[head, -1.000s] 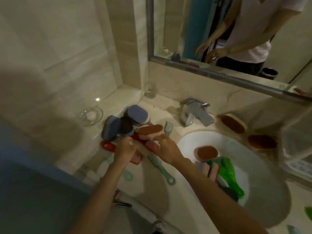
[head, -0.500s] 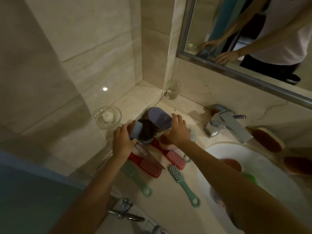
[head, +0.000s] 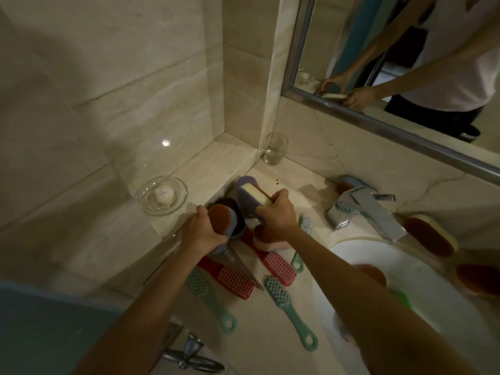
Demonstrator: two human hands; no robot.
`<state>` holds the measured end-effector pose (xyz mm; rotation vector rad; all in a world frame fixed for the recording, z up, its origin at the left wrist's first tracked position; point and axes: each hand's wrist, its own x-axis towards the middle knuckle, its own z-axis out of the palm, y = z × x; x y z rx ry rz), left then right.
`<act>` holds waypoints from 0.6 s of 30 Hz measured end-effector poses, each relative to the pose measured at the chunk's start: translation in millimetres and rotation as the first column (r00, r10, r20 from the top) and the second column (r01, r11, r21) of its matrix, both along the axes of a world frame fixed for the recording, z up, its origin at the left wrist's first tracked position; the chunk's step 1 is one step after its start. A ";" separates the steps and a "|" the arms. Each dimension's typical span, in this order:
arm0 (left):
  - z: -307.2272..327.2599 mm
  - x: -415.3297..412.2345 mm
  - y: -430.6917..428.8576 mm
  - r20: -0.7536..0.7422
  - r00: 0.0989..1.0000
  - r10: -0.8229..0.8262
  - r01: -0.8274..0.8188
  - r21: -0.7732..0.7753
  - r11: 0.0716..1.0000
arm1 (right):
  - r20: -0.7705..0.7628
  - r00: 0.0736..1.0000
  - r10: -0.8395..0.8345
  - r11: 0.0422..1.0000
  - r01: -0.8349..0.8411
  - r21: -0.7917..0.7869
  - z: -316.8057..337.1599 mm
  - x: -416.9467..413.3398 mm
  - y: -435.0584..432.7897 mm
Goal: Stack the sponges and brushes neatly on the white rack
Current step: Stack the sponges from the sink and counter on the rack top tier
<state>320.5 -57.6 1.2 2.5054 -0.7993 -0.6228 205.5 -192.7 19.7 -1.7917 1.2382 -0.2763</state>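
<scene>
Gripping a blue oval sponge with a brown scouring face (head: 220, 219), my left hand (head: 201, 235) curls round it beside the ledge. At its three o'clock, my right hand (head: 276, 213) pinches a cream rectangular sponge (head: 255, 194), tilted over a purple sponge (head: 244, 204). I see red plastic brushes (head: 235, 281) and green plastic brushes (head: 281, 296) on the bench (head: 259, 342) at six o'clock of both hands.

Shows a left forearm (head: 140, 307) and a right forearm (head: 365, 288), both uncovered from the lower frame edge up to the wrists. Ends in a left hand (head: 201, 231) and a right hand (head: 276, 215), likewise bare. Wears, per the reflection in the mirror (head: 319, 28), a plain white top (head: 457, 63) over dark trousers (head: 433, 117). Repeats the uncovered arms in that reflection.
</scene>
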 end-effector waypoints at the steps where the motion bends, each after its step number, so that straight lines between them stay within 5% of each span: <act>1: 5.1 -2.9 -0.2 0.013 1.000 0.027 -0.027 -0.004 1.000 | 0.030 1.000 0.004 1.000 -0.004 -0.007 5.5 -2.8 1.6; 5: 35.1 -18.9 2.8 0.102 0.987 0.126 -0.110 -0.151 0.982 | 0.083 0.996 0.027 0.974 -0.007 -0.227 30.9 -24.1 8.1; 9: 84.2 -47.0 -13.1 -0.089 0.984 0.155 -0.177 -0.372 0.911 | 0.121 0.992 0.048 0.908 0.007 -0.419 71.5 -64.8 4.3; 18: 186.8 -170.1 -109.5 -0.351 0.902 -0.251 -0.047 -0.658 0.751 | 0.210 0.961 -0.181 0.534 0.275 -0.800 160.8 -218.0 -18.6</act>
